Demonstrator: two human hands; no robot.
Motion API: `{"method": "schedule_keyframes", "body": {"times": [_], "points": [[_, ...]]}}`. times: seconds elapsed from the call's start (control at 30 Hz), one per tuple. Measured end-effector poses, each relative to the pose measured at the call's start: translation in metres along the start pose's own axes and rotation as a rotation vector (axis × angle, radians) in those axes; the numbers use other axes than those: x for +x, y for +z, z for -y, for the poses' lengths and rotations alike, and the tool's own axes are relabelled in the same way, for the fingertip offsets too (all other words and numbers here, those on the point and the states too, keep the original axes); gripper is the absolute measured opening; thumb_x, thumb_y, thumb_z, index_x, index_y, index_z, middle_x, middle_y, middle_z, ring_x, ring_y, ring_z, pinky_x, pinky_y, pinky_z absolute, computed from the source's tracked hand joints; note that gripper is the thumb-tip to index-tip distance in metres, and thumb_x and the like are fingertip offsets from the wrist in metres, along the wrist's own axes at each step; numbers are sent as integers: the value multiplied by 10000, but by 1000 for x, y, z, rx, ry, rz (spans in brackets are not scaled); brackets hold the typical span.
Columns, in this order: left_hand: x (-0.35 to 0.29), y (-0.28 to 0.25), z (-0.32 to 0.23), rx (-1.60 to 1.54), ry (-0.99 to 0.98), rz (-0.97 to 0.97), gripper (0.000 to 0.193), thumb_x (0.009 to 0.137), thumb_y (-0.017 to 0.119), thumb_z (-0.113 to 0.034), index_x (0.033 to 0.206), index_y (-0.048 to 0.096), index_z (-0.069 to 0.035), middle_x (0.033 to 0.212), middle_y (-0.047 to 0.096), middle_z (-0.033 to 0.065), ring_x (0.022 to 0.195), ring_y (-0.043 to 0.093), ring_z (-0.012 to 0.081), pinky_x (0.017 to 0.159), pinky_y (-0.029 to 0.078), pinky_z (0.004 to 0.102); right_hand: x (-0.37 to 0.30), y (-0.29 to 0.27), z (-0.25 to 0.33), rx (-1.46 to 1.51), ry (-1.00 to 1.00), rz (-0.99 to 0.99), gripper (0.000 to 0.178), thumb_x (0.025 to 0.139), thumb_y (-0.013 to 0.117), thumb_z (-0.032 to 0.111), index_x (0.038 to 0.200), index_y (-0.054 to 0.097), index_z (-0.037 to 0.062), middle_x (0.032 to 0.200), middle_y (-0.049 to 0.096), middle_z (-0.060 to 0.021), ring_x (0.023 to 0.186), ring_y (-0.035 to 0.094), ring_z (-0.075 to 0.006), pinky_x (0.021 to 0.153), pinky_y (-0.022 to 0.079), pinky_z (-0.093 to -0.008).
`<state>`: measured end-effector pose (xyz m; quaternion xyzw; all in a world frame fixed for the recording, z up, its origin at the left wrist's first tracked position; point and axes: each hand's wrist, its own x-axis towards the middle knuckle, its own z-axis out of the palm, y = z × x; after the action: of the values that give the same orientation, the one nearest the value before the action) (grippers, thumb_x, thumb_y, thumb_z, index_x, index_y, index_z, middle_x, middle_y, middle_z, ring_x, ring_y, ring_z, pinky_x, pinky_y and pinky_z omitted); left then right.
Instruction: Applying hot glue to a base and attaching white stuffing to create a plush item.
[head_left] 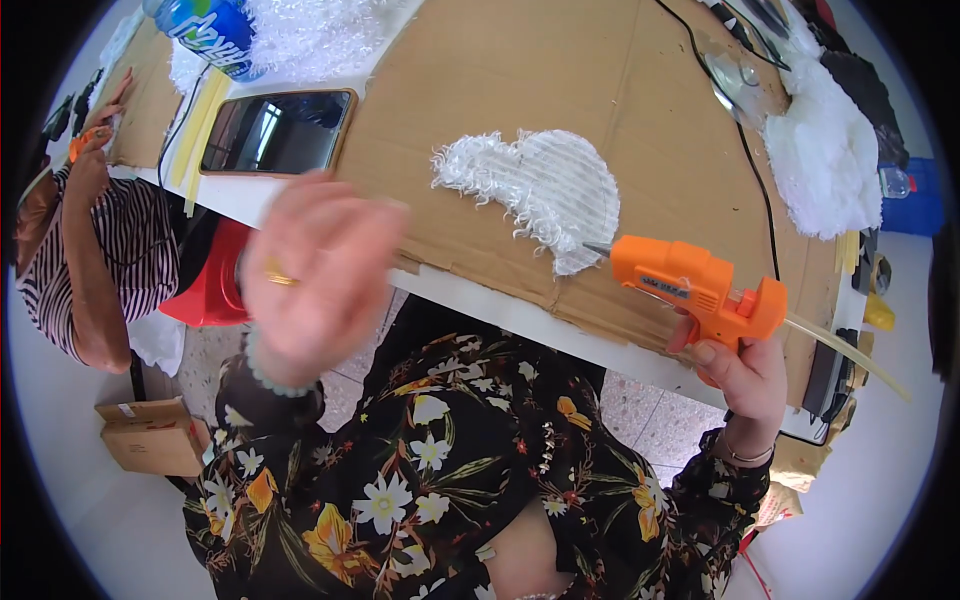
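Note:
In my right hand is an orange hot glue gun, gripped by its handle with a pale glue stick poking out of the back. The gun's metal tip points left, at the lower right edge of a white fringed fabric piece; whether they touch I cannot tell. That piece lies on the cardboard sheet, its fringe along the left and lower sides. My left hand is raised before the table's front edge, left of the fabric, smeared by motion. Its fingers do not show clearly.
A phone lies at the left beside yellowish glue sticks. Behind are a blue bottle and white tinsel-like material. More white fluffy material and a black cable are at the right. Another person sits far left.

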<state>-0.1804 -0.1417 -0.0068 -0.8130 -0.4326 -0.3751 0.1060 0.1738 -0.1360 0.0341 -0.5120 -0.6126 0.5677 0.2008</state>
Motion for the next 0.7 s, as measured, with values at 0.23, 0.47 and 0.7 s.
{"method": "schedule_keyframes", "body": {"times": [0.23, 0.47, 0.7], "points": [[27, 40, -26, -319, 134, 213, 380, 687, 698, -34, 1051, 589, -29, 1071, 621, 120, 1074, 568, 346, 892, 465, 455, -12, 10, -9, 47, -77, -46, 436, 790, 601, 105, 1192, 490, -23, 842, 620, -88, 588, 450, -47, 516, 372, -181], [25, 54, -38, -363, 7, 343, 414, 716, 715, -115, 1086, 539, -55, 1121, 610, 87, 1129, 547, 282, 954, 414, 437, -2, 7, -8, -109, -147, 74, 349, 819, 639, 51, 1139, 505, 13, 787, 605, -43, 627, 525, -92, 573, 437, -234], [23, 59, -39, -375, -29, 347, 411, 711, 724, -139, 1074, 545, -66, 1071, 628, 74, 1084, 573, 253, 945, 418, 428, 2, 8, -3, -142, -132, 59, 293, 820, 625, 57, 1083, 523, -22, 803, 590, -59, 691, 540, -123, 625, 439, -260]]}}
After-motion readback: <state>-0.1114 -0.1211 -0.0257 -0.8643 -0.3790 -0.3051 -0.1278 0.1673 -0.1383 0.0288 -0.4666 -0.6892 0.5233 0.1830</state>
